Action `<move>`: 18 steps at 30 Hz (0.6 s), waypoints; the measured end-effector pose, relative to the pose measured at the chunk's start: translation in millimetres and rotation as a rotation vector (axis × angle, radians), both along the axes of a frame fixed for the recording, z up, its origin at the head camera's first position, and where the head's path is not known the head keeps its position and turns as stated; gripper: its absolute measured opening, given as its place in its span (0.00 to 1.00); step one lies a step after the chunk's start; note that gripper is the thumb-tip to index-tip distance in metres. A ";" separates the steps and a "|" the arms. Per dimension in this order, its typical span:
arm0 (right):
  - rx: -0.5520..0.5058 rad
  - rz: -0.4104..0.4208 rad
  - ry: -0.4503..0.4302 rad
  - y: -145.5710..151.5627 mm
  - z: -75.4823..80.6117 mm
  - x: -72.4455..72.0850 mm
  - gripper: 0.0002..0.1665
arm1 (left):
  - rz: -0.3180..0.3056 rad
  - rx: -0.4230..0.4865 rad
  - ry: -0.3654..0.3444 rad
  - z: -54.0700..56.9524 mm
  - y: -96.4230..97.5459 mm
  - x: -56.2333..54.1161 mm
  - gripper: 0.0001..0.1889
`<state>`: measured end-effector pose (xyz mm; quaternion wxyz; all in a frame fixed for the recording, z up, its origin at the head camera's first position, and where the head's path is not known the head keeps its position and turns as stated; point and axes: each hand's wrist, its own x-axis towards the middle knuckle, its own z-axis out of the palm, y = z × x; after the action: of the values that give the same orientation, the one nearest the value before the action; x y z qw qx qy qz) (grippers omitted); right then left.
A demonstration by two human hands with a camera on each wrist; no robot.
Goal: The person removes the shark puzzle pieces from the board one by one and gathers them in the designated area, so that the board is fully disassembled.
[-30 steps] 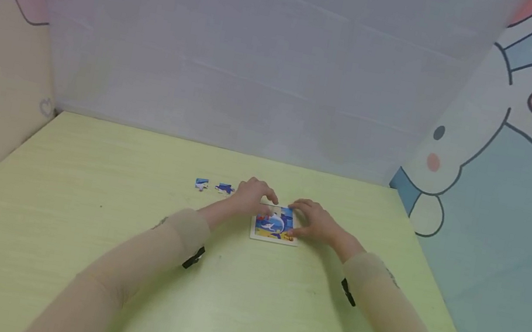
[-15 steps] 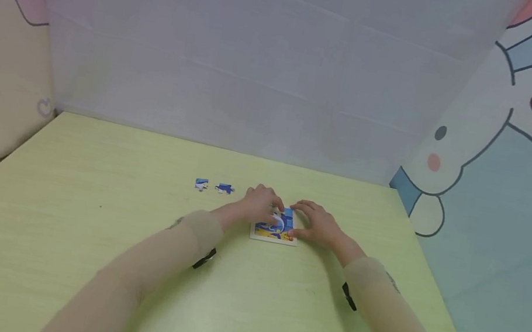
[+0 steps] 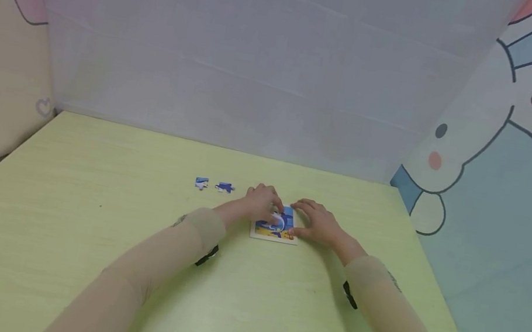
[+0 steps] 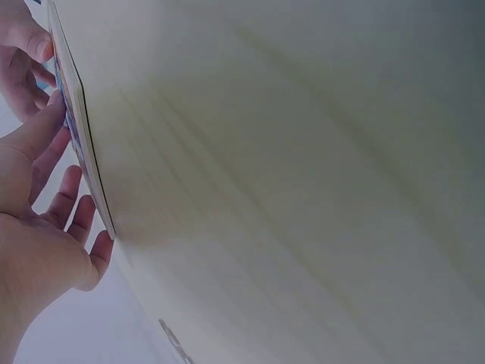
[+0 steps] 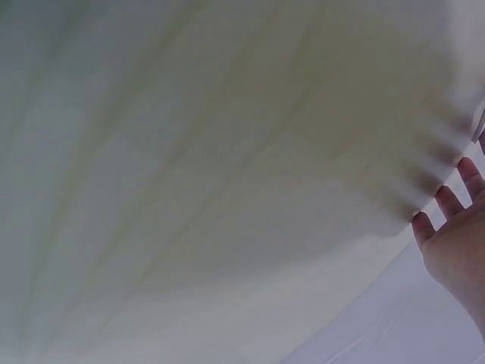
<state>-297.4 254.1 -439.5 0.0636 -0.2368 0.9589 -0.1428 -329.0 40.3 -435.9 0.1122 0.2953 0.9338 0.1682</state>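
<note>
My left hand (image 3: 259,203), grip unclear, is overlapping a square, white-bordered blue puzzle (image 3: 281,228); my spread right hand (image 3: 318,224) is touching its right.

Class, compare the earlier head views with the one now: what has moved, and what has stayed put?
The person's bare left grip moved rightward, farther over the square white-rimmed blue-and-yellow puzzle; whether it took or let go of anything is hidden. The bare right grip stayed at the puzzle's right side, and the two loose blue-and-white jigsaw pieces lie where they were.
</note>
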 end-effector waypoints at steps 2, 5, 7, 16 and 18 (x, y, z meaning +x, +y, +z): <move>-0.014 0.018 0.018 1.3 -0.9 -0.4 0.43 | 0.007 0.015 -0.013 -0.4 -0.1 -0.8 0.18; -0.023 0.026 0.025 1.2 0.6 0.5 0.44 | 0.018 0.034 -0.025 -1.0 -0.1 -1.4 0.18; -0.012 0.022 0.023 1.2 1.0 0.4 0.44 | 0.021 0.037 -0.024 -1.3 0.0 -1.6 0.17; 0.038 -0.016 -0.009 -0.7 1.2 -0.2 0.43 | 0.002 0.060 -0.006 0.9 0.2 -1.8 0.14; 0.038 -0.015 -0.007 -0.4 0.7 -0.7 0.44 | -0.011 0.081 -0.003 1.3 0.0 -2.5 0.14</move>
<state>-298.1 253.8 -438.8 0.0704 -0.2278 0.9630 -0.1256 -331.5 40.3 -434.6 0.1024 0.3045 0.9244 0.2054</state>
